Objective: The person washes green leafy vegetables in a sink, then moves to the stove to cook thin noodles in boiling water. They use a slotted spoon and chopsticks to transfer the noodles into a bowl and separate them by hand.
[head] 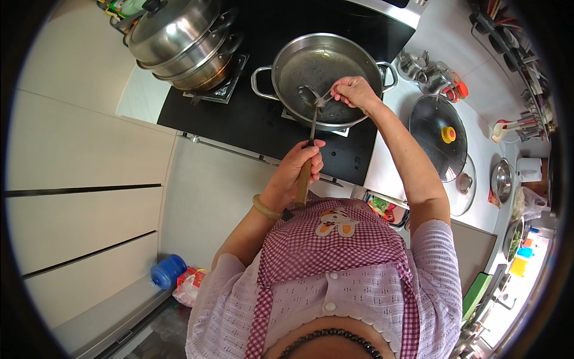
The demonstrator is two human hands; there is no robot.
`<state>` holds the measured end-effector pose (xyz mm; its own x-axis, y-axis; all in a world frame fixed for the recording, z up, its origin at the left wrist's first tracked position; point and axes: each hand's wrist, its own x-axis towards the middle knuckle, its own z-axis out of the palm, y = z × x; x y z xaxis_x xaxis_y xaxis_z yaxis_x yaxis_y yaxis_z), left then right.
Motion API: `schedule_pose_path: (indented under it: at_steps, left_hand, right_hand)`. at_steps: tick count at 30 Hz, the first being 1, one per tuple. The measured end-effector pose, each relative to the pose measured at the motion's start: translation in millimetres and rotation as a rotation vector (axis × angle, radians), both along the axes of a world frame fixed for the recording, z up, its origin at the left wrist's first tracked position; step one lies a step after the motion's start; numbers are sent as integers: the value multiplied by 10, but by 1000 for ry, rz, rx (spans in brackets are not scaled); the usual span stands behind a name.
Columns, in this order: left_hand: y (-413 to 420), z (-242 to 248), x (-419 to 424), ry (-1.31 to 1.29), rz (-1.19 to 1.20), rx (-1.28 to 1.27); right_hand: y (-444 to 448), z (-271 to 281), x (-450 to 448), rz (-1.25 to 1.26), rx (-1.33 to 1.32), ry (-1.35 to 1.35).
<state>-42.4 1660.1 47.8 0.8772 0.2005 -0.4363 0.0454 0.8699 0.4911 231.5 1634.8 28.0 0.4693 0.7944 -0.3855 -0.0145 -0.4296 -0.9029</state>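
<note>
My left hand (298, 164) grips the wooden handle (303, 181) of a metal ladle (313, 121). Its rounded head reaches over the near part of a wide steel pan (291, 58). Clear liquid (332, 63) covers the pan's bottom. My right hand (354, 93) is above the pan's near right side, pinching a small shiny metal utensil (326, 98) between thumb and fingers. This utensil's far end meets the ladle where shaft and head join; its exact shape is unclear. The pan rests on a black glass cooktop (251, 116).
A stacked steel steamer (184, 45) stands on the left burner. Right of the cooktop are a glass lid with a yellow knob (448, 134), steel pots (437, 74) and a steel bowl (501, 179). A blue water jug (168, 271) lies low at the left.
</note>
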Motion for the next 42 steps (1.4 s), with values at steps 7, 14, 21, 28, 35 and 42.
schedule_pose_path:
  at_steps: [7,14,21,28,35,42]
  left_hand:
    - [-11,19,-15,15,-18,24]
    - [-22,88,-21,37,-9,24]
    - [-28,95,-23,52,-4,30]
    - [-18,82,-23,44,-9,26]
    - [13,109,52,-71,-36,-99]
    - [134,-70,197,-332,-128,-672]
  right_hand:
    - [-46,59,58,136,50,61]
    - [-61,208,41,183,-20,3]
    - [-80,243,102,186,-47,-6]
    - [-34,219,130,104,52,-135]
    - [-30,248,75,197,-57,-938]
    - [-561,345,-356,35,116,-561]
